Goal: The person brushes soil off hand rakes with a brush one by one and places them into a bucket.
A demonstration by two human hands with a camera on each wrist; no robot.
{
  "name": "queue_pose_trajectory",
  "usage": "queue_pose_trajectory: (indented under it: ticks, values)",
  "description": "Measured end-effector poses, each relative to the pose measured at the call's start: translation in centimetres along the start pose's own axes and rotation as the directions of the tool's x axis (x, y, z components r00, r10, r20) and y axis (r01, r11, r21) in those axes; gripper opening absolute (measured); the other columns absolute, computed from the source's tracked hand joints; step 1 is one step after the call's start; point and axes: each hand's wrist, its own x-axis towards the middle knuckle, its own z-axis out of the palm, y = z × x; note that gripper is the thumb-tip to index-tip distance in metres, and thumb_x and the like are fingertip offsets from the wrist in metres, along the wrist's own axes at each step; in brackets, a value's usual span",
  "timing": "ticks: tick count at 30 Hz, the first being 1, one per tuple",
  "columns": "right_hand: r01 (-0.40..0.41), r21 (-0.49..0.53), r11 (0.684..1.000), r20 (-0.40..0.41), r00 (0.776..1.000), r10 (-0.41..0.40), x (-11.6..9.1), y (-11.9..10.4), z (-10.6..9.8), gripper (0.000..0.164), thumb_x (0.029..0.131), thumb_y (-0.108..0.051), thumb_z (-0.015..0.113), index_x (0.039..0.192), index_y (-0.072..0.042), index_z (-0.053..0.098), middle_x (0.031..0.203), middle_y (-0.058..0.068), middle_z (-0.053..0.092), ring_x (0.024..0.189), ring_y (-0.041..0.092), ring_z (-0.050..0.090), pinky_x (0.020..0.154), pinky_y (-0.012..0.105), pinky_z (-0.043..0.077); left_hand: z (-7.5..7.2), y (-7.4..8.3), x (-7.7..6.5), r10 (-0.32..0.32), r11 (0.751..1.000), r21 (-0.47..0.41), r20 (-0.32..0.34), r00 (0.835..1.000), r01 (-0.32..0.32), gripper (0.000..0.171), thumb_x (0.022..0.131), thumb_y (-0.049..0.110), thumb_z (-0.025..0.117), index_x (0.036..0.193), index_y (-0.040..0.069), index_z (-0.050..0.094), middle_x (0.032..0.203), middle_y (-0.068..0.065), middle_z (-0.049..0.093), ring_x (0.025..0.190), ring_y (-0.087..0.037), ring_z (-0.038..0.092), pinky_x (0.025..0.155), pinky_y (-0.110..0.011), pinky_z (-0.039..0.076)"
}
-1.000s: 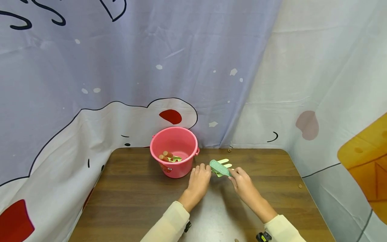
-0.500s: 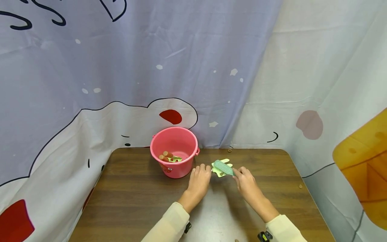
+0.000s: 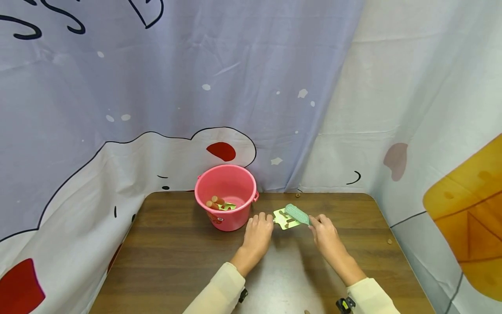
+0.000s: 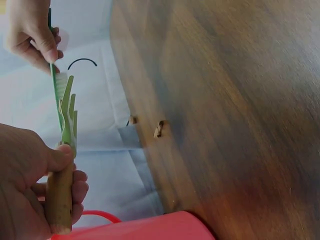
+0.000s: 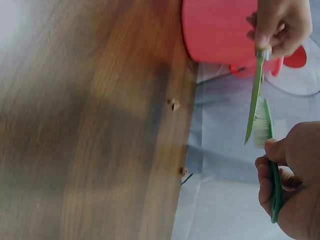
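My left hand (image 3: pixel 258 233) grips the wooden handle (image 4: pixel 60 200) of a small light-green garden fork (image 3: pixel 281 219), its tines pointing right above the table. In my right hand (image 3: pixel 326 235) is a green brush (image 3: pixel 297 213) with white bristles (image 5: pixel 261 127), pinched by its handle between thumb and fingers. The bristles face the fork, over its tines; whether they touch it I cannot tell for sure. Just left of the fork stands a pink bucket (image 3: pixel 245 218), with wooden handles (image 3: pixel 215 202) and a light-green tool head (image 3: pixel 227 206) inside.
Small brown crumbs lie on the wooden table (image 3: pixel 176 261), one at the back edge (image 3: pixel 297 195) and one at the right (image 3: pixel 389 241). Two crumbs also show in the right wrist view, the larger crumb (image 5: pixel 174 104) nearer the bucket. A printed curtain (image 3: pixel 157 87) hangs behind.
My right hand has drawn the brush to the right along the fork, toward the tine tips, uncovering more of the fork's base. The left hand and the bucket have stayed in place.
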Motion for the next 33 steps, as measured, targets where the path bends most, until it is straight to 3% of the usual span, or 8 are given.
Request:
queue_pose_trajectory:
  ticks: [13, 24, 33]
  values:
    - [-0.072, 0.019, 0.997, 0.049, 0.996, 0.071, -0.1, 1.5, -0.9, 0.032, 0.084, 0.007, 0.077, 0.114, 0.015, 0.069, 0.090, 0.016, 0.063, 0.078, 0.030, 0.063, 0.067, 0.041, 0.058, 0.0, -0.3, -0.1, -0.003, 1.000, -0.006, 0.034, 0.999, 0.003, 0.004, 0.089, 0.010, 0.066, 0.086, 0.013, 0.064, 0.081, -0.005, 0.060, 0.073, -0.023, 0.060, 0.061, -0.032, 0.043]
    - [0.047, 0.116, 0.992, 0.048, 0.997, -0.053, -0.5, -1.6, -0.9, 0.032, 0.082, 0.008, 0.079, 0.113, 0.013, 0.071, 0.091, 0.011, 0.063, 0.075, 0.016, 0.063, 0.062, 0.026, 0.056, 0.2, -0.2, 0.0, 0.000, 1.000, 0.006, 0.007, 1.000, 0.000, 0.005, 0.089, 0.009, 0.066, 0.085, 0.012, 0.066, 0.078, -0.005, 0.060, 0.071, -0.023, 0.061, 0.060, -0.033, 0.045]
    - [0.101, 0.036, 0.994, 0.004, 0.995, -0.101, -0.6, -1.7, -0.1, 0.035, 0.075, 0.008, 0.084, 0.109, 0.010, 0.073, 0.086, 0.009, 0.061, 0.076, 0.022, 0.061, 0.064, 0.034, 0.055, 0.1, -0.2, 0.1, 0.001, 1.000, -0.011, 0.018, 1.000, -0.001, 0.005, 0.089, 0.009, 0.067, 0.085, 0.011, 0.067, 0.079, -0.005, 0.060, 0.072, -0.023, 0.061, 0.060, -0.033, 0.044]
